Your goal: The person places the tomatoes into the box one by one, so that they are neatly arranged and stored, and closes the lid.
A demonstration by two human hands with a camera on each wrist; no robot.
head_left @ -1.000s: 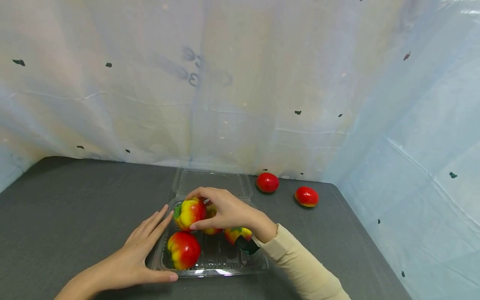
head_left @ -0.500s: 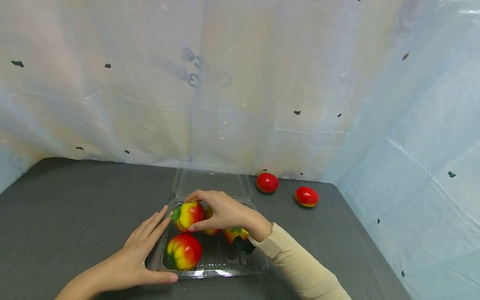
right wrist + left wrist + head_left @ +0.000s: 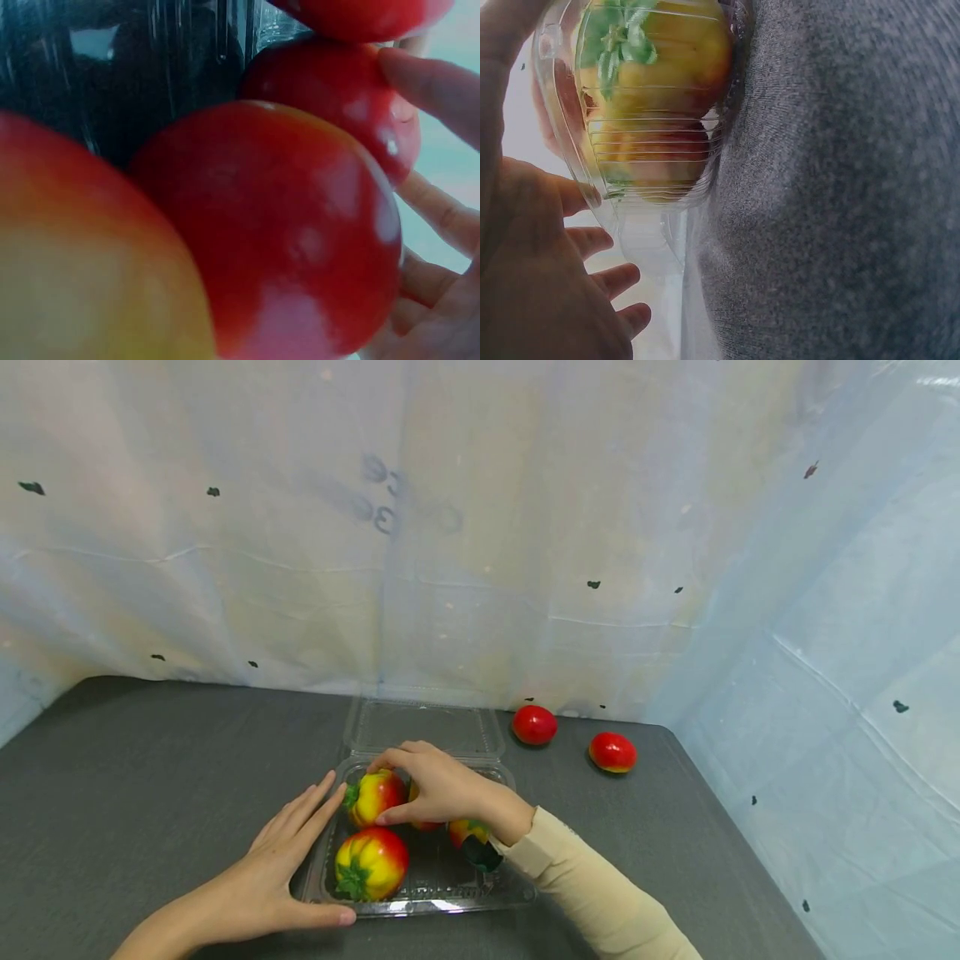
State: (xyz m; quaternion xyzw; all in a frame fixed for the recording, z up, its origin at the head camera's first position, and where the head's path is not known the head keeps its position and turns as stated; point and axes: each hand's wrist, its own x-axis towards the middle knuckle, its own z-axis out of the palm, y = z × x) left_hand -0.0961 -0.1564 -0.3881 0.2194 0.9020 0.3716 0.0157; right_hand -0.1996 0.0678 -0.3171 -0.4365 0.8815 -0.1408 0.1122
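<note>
A clear plastic clamshell box (image 3: 438,906) stands on the table, its lid (image 3: 427,727) folded back behind it. My right hand (image 3: 450,789) grips a red-and-yellow fruit (image 3: 372,800) with a green leafy top, in the box's back left. In front of it lies another such fruit (image 3: 377,860), leafy top facing forward left. Two more, a middle fruit (image 3: 427,826) and a right fruit (image 3: 462,832), are partly hidden under the right hand and wrist. My left hand (image 3: 273,868) spreads along the box's left side, fingers extended, fingertips at the wall (image 3: 604,214) in the left wrist view.
Two red fruits lie outside the box at the back right, one near the lid (image 3: 535,725), the other farther right (image 3: 612,752). Translucent plastic sheeting (image 3: 480,568) rises behind the dark grey table (image 3: 150,777) and along its right side.
The front left fruit has turned, so its green top now shows toward the front. My right hand and the fruit it grips have shifted slightly forward and left. My left hand stays still.
</note>
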